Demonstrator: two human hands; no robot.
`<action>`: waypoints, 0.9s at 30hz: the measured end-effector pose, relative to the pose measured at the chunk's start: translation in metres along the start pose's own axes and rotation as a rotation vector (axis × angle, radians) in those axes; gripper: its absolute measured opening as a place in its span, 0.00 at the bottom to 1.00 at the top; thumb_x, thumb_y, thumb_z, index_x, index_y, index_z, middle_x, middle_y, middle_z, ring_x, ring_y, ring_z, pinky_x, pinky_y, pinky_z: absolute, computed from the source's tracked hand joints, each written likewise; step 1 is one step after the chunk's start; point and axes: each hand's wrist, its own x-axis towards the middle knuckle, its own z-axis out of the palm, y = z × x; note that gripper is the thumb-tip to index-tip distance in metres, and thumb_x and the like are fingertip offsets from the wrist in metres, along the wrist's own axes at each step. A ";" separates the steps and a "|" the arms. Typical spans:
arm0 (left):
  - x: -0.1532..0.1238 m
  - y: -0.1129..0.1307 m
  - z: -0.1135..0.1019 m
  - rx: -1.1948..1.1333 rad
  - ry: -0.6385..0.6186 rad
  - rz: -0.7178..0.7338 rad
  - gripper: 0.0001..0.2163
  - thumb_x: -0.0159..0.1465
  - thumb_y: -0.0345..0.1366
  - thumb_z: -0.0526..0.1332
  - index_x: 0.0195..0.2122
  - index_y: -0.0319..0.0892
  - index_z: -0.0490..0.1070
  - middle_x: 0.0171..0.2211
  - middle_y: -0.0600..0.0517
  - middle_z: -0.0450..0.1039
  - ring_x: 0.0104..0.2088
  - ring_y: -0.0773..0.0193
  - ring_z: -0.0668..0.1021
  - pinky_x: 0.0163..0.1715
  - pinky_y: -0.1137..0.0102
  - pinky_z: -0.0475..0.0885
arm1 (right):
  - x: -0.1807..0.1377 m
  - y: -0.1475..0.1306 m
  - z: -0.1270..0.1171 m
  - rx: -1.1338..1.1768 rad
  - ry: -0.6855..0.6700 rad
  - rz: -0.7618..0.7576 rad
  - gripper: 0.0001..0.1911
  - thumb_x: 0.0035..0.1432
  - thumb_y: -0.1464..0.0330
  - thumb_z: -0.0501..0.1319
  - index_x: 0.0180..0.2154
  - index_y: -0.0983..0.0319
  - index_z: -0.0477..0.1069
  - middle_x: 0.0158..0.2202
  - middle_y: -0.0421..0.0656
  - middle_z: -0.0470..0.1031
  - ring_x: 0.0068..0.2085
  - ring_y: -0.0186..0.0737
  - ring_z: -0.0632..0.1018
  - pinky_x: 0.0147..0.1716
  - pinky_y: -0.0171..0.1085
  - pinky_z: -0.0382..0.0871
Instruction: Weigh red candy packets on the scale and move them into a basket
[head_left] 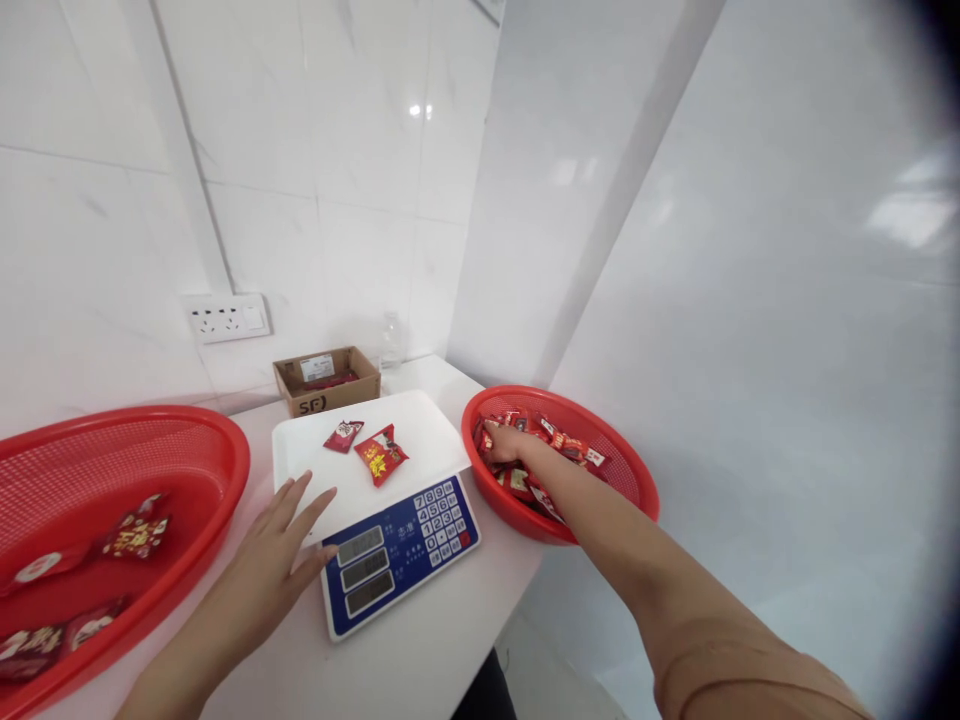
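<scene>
A white and blue electronic scale (390, 545) stands in the middle of the counter. Two red snack packets (381, 453) lie on its white platform (300, 450). My left hand (281, 545) lies flat and open on the counter at the scale's front left corner, touching the platform's edge. My right hand (506, 442) reaches into the red basket (637, 470) on the right, which holds several red packets (559, 445). Its fingers curl down among the packets, and what they hold is hidden.
A bigger red basket (217, 450) at the left holds a few packets (135, 535). A small cardboard box (326, 380) and a clear bottle (390, 340) stand against the tiled wall, below a socket strip (225, 318). The counter edge runs just beyond the right basket.
</scene>
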 end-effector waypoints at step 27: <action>0.001 0.000 0.005 -0.041 0.007 -0.015 0.23 0.63 0.48 0.51 0.59 0.51 0.59 0.64 0.47 0.51 0.61 0.48 0.59 0.52 0.53 0.66 | -0.080 0.042 -0.048 0.492 0.290 -0.008 0.10 0.44 0.64 0.62 0.31 0.61 0.73 0.31 0.41 0.78 0.35 0.42 0.76 0.37 0.38 0.66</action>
